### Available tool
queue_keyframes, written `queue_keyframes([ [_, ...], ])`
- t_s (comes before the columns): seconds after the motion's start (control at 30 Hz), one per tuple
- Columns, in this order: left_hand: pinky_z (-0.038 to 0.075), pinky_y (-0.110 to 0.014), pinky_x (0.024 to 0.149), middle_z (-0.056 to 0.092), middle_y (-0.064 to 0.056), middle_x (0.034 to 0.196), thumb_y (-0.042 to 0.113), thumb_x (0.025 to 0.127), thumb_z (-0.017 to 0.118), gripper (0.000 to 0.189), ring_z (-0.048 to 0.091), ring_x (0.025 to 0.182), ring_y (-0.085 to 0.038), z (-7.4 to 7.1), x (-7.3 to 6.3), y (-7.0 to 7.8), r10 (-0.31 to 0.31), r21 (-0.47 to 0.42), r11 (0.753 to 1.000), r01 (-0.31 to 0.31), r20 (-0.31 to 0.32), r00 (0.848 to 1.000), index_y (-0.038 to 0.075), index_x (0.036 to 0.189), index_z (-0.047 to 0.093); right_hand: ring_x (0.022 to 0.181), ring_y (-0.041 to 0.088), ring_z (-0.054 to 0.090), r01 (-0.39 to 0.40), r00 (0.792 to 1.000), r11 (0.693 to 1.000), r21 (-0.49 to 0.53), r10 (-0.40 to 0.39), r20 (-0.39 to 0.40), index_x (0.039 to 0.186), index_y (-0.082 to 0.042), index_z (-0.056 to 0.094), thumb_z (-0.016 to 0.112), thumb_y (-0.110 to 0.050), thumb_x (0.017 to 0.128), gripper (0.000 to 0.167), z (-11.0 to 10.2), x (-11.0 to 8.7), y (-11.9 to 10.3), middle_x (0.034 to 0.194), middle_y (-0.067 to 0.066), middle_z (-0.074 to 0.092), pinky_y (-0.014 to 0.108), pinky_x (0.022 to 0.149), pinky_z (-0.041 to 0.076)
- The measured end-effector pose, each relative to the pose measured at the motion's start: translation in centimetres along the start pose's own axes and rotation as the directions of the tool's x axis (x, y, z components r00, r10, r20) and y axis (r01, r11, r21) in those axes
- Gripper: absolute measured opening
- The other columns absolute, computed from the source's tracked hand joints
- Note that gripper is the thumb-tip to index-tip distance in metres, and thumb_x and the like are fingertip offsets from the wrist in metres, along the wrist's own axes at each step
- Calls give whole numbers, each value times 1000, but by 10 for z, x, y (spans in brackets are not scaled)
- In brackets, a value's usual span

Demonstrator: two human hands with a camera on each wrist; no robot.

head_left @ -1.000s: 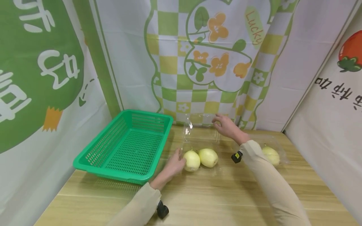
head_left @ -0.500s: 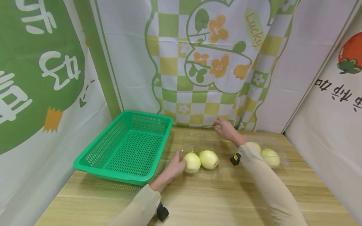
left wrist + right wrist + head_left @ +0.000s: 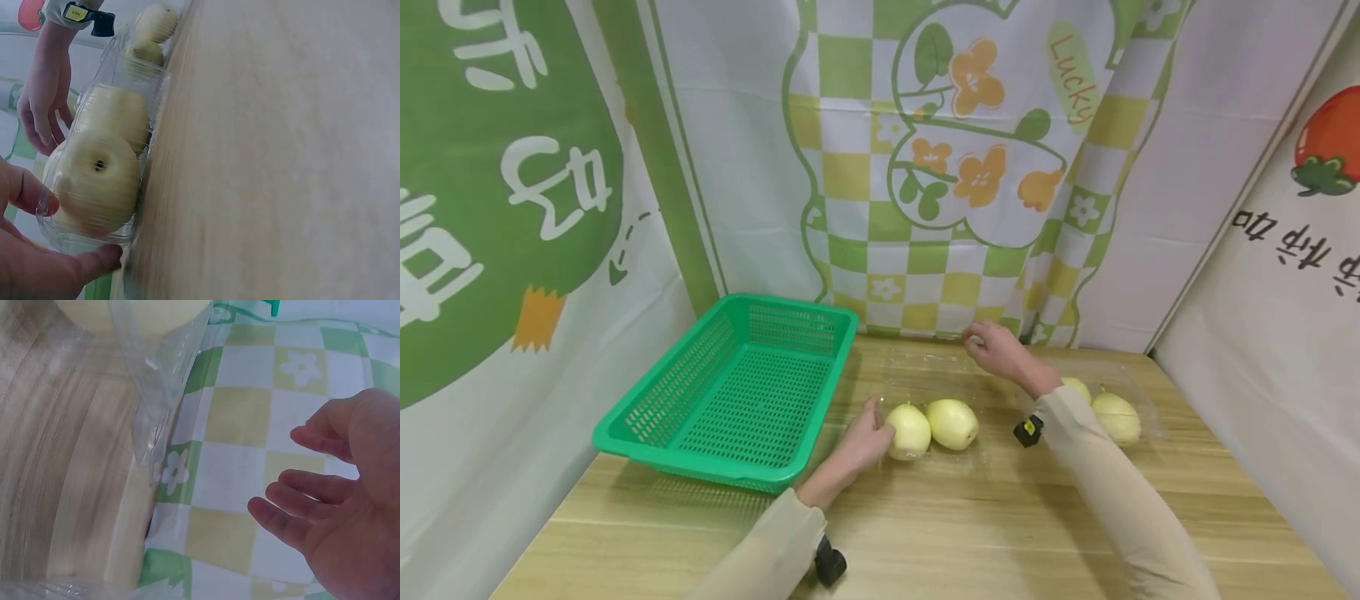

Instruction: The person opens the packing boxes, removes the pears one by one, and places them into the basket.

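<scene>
Two pale yellow pears [image 3: 953, 424] sit side by side in a clear plastic clamshell box [image 3: 973, 457] on the wooden table. Its see-through lid [image 3: 925, 363] lies folded back toward the curtain. My left hand [image 3: 859, 437] pinches the left end of the box, with thumb and fingers on its wall beside the nearer pear [image 3: 97, 181]. Behind the box's right side, my right hand [image 3: 996, 346] hovers with loosely bent fingers. The right wrist view has that hand [image 3: 350, 487] holding nothing, apart from the plastic edge [image 3: 153, 419].
At left stands a green perforated basket [image 3: 808, 433] with nothing in it. A second clear box [image 3: 1153, 408] with pears [image 3: 1116, 419] stands at right, partly behind my right sleeve [image 3: 1120, 483]. A checkered curtain [image 3: 925, 258] borders the table's back edge.
The lid has swung down from upright to lying back toward the curtain. My right hand has lowered slightly and let go of it. My left hand stays on the box.
</scene>
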State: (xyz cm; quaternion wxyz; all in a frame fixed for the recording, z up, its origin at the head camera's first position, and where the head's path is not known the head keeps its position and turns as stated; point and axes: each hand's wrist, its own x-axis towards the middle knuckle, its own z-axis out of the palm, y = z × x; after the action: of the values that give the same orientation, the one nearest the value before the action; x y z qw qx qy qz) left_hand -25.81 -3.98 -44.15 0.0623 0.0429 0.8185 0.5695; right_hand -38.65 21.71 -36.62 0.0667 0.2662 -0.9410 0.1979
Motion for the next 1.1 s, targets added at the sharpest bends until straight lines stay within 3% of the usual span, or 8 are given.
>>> queue_keyframes([
  [0.37,17,-61,120,19,-25,161,13,92,50,75,19,148,-44,-4,0,14,3,-14,1000,-3,-17,1000,-2,156,14,111,36,63,126,992,991,-36,-127,-27,116,2,66,55,-10,97,25,1,-6,-19,116,19,68,50,98,52],
  [0.53,18,-59,121,19,-24,161,13,93,49,71,19,149,-43,-6,-1,22,21,-7,1000,-22,-40,999,-2,155,17,108,34,66,130,992,991,-17,-130,5,120,0,65,54,-12,98,27,2,-12,-26,119,18,68,47,95,54],
  [0.8,34,-59,113,36,-22,155,17,92,52,62,42,137,-40,-8,-4,36,51,76,996,-49,-34,998,6,151,35,97,26,70,154,986,988,-3,-154,57,121,-1,64,54,-10,98,27,5,-21,-39,118,18,69,38,87,59],
  [1.0,47,-51,91,47,-20,145,18,94,51,56,52,111,-34,-12,-10,47,70,110,992,-68,-12,997,9,148,39,95,23,70,209,977,977,-27,-208,53,120,-3,65,55,-10,98,25,8,-28,-46,114,15,70,34,84,60],
  [1.1,48,-55,95,47,-19,146,18,95,52,52,53,120,-39,-15,-13,54,101,107,989,-100,-1,995,9,145,43,92,21,70,258,966,965,-54,-256,41,116,-4,68,56,-8,96,24,10,-31,-49,109,13,72,32,81,60],
])
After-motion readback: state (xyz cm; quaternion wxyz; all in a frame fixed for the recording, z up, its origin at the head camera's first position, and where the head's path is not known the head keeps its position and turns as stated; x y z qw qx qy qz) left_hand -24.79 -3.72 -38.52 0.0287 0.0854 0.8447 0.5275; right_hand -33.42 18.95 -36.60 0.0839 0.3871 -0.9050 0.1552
